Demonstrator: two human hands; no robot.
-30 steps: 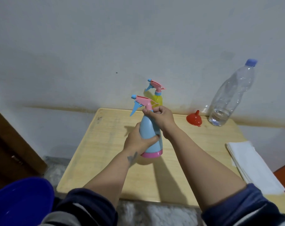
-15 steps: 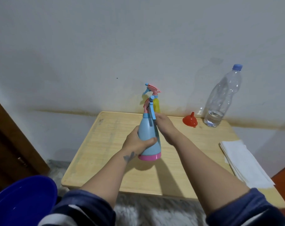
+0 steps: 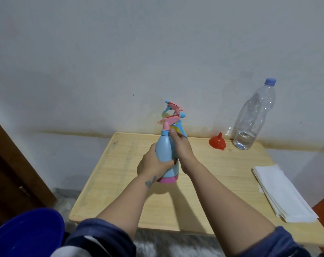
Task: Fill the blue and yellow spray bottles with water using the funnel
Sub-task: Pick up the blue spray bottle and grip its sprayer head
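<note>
The blue spray bottle (image 3: 165,151) with a pink base stands on the wooden table (image 3: 222,175). My left hand (image 3: 153,163) wraps around its body. My right hand (image 3: 181,147) holds its neck just below the pink and blue trigger head (image 3: 171,120), whose nozzle now points right. The yellow spray bottle (image 3: 176,129) stands right behind it by the wall, mostly hidden; only its trigger head shows clearly. A red funnel (image 3: 217,142) lies mouth down at the back right. Beside it stands a clear plastic water bottle (image 3: 254,117) with a blue cap and a little water at the bottom.
A stack of white paper towels (image 3: 281,191) lies along the table's right edge. A dark blue basin (image 3: 26,236) sits at the lower left, off the table. A brown wooden door or panel (image 3: 11,175) stands at the left. The wall runs directly behind the table.
The trigger head on the blue bottle has turned round from pointing left to pointing right, with my right hand twisting at the neck. My left hand kept its hold on the body.
</note>
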